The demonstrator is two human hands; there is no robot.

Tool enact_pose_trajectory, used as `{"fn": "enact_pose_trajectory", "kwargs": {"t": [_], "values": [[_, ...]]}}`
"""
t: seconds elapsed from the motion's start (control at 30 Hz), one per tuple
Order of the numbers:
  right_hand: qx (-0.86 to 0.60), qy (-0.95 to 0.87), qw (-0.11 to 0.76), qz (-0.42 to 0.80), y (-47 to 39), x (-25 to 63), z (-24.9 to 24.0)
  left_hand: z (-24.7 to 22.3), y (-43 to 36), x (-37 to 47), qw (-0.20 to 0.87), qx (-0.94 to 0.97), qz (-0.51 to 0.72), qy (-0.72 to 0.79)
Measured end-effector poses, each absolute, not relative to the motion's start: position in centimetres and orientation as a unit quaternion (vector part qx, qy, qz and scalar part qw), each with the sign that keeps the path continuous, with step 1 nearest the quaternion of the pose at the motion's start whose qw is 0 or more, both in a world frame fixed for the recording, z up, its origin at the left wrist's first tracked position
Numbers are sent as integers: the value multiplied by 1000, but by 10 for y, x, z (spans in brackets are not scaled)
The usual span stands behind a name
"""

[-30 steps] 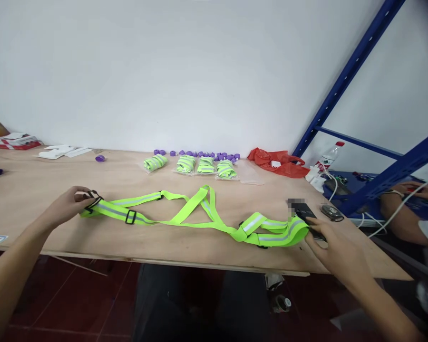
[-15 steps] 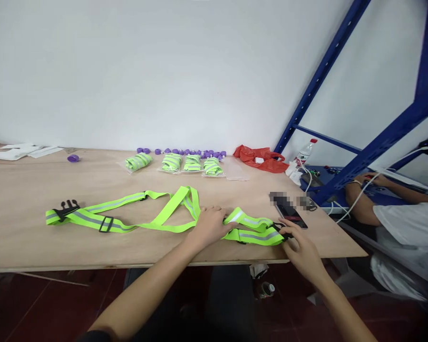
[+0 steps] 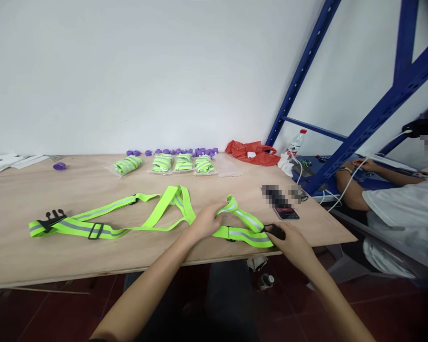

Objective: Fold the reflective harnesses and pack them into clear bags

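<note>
A neon-green reflective harness [image 3: 128, 230] with grey stripes lies spread along the front of the wooden table. At its left end is a black pronged buckle half [image 3: 52, 219]; a black strap slider [image 3: 96, 231] sits nearby. My left hand [image 3: 207, 220] is closed on the strap right of the crossed middle, its fingertips partly hidden by the strap. My right hand [image 3: 293, 241] pinches the black buckle [image 3: 275, 231] at the right end, where the strap doubles back in a loop.
Several bagged green straps [image 3: 163, 163] lie at the back before purple rolls [image 3: 201, 151]. A red plastic bag [image 3: 253, 153], a phone [image 3: 286, 213] and a bottle [image 3: 296, 141] are at right. Beyond the blue rack post [image 3: 299, 76] sits another person [image 3: 406, 202].
My right hand has tightened its grip on the buckle. The strap beside my left hand has been lifted into a raised loop. The camera view has shifted slightly to the right.
</note>
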State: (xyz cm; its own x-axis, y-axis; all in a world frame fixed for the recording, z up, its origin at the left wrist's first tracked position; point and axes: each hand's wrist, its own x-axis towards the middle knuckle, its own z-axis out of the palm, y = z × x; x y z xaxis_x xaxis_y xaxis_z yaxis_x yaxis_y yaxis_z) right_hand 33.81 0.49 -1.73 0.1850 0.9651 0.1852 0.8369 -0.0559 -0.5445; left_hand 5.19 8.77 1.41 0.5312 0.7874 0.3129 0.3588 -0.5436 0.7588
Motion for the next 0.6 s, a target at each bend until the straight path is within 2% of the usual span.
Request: {"fn": "enact_pose_trajectory", "kwargs": {"t": [0.13,0.3,0.47,0.6], "values": [[-680,-628,344,159,7,346,-5,20,96,36,334,797,376,335],[-675,-544,449,218,9,364,13,26,102,10,344,817,341,314],[-636,-575,470,207,10,366,24,30,98,-4,455,771,302,328],[-637,-593,463,169,11,370,23,34,97,-11,592,680,302,308]]}}
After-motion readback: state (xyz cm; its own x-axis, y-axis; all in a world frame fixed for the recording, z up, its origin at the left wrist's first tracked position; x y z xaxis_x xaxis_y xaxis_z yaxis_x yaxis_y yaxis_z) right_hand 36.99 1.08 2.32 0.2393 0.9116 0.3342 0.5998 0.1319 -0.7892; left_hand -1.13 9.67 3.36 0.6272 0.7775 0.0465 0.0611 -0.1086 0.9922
